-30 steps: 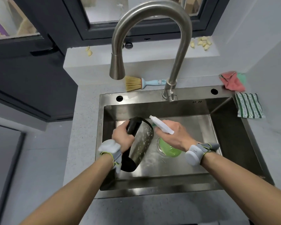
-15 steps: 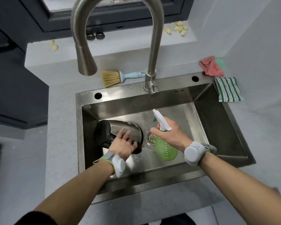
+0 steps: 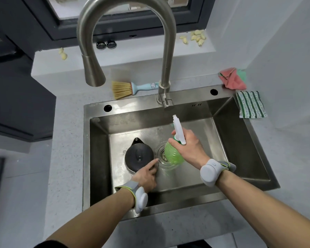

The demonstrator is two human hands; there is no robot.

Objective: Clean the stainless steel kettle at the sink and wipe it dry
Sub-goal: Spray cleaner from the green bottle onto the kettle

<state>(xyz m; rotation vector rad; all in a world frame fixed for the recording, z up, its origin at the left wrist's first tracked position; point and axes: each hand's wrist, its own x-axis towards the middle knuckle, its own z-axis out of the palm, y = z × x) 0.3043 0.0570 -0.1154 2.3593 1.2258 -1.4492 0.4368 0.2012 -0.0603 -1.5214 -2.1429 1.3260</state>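
Kettle [image 3: 139,155] stands upright in sink [image 3: 240,140], left-hand fingers [image 3: 151,162] touching its side.

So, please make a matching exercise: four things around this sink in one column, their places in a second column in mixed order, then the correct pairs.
Things
1. black-lidded steel kettle
2. green spray bottle with white nozzle
3. straw-bristle brush with blue handle
4. green-striped cloth

Places
A. counter behind the sink
B. in the right hand
C. counter right of the sink
D. standing on the sink floor, left hand on it

Pairs: 1-D, 2-B, 3-A, 4-C
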